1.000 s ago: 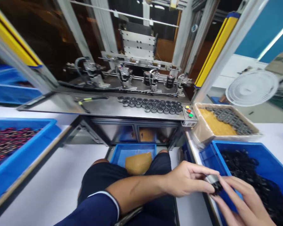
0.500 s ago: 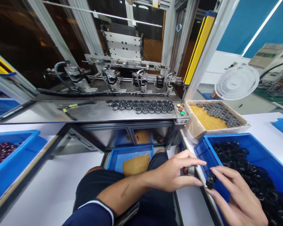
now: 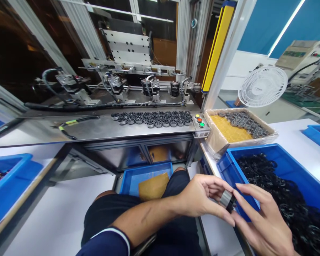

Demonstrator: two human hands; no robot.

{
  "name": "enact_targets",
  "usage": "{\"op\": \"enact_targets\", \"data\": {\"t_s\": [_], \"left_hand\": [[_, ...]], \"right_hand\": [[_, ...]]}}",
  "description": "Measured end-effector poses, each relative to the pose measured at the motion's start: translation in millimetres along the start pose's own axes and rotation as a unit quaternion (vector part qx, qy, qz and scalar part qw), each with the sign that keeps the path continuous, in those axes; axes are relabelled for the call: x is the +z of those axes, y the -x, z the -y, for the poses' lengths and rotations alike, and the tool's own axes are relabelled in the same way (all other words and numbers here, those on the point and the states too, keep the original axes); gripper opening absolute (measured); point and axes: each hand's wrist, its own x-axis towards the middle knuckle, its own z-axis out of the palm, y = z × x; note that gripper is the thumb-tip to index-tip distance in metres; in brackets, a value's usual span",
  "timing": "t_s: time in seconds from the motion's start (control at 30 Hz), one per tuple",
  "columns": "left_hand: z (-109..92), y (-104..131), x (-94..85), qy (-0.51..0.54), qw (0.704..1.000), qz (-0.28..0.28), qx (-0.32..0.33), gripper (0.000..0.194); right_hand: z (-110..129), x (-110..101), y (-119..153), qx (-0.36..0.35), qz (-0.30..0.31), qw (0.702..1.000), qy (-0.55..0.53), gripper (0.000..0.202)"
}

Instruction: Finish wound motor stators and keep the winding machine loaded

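Observation:
Over the near edge of the right-hand bench, my left hand (image 3: 196, 195) curls its fingers and thumb around a short silver metal ring (image 3: 225, 197). A black plastic part (image 3: 232, 205) sits against the ring's right end; how far inside it goes is hidden. My right hand (image 3: 265, 218) has its thumb and fingertips on the black part, meeting the left fingertips. Just beyond my right hand is a blue bin (image 3: 296, 165) of loose black plastic parts (image 3: 288, 202).
Rows of ring-shaped parts (image 3: 160, 119) stand on the metal shelf (image 3: 101, 129), beside a button box (image 3: 201, 133). Behind the blue bin sit a lined carton (image 3: 221, 142) and a white fan (image 3: 262, 86). Another blue bin (image 3: 16, 177) stands left; a blue tray (image 3: 130, 174) lies low ahead.
My hands have come together. The black part in my right fingers has moved left against the metal ring, and my left fingers have closed in around the ring. The view has shifted slightly.

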Motion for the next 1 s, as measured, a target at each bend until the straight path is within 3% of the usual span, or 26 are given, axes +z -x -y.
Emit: {"op": "enact_targets", "data": {"t_s": [0.3,0.47,0.53,0.67,0.77,0.83,0.93,1.0], "left_hand": [[2.2,4.3,-3.3,0.018,0.999,-0.011,-0.043,0.078],[9.7,5.6,-0.5,0.004,1.000,0.016,0.025,0.068],[7.2,9.8,1.2,-0.028,0.997,0.032,0.065,0.057],[-3.9,20.6,5.4,-0.183,0.972,0.072,0.128,0.045],[-9.5,25.9,8.1,-0.281,0.945,0.069,0.155,0.043],[-12.8,26.9,6.7,-0.276,0.946,0.072,0.153,0.043],[-19.6,20.4,-5.5,-0.249,0.961,0.031,0.116,0.042],[-23.4,9.8,-17.7,-0.215,0.972,-0.033,0.083,0.040]], "right_hand": [[-3.9,-4.8,-2.5,-0.085,0.019,0.994,0.073,0.033],[-4.7,-2.8,-4.0,-0.077,0.023,0.995,0.060,0.041],[-9.0,-0.6,-4.2,-0.040,0.021,0.998,0.034,0.043],[-12.9,5.4,-5.7,0.129,0.015,0.988,-0.089,0.054],[-13.7,7.0,-8.7,0.178,0.023,0.974,-0.137,0.046],[-25.7,0.6,-9.1,0.194,0.051,0.968,-0.150,0.040],[-69.9,-23.8,1.5,0.218,0.072,0.967,-0.112,0.036],[-104.0,-42.4,14.9,0.180,0.035,0.983,0.034,0.030]]}}
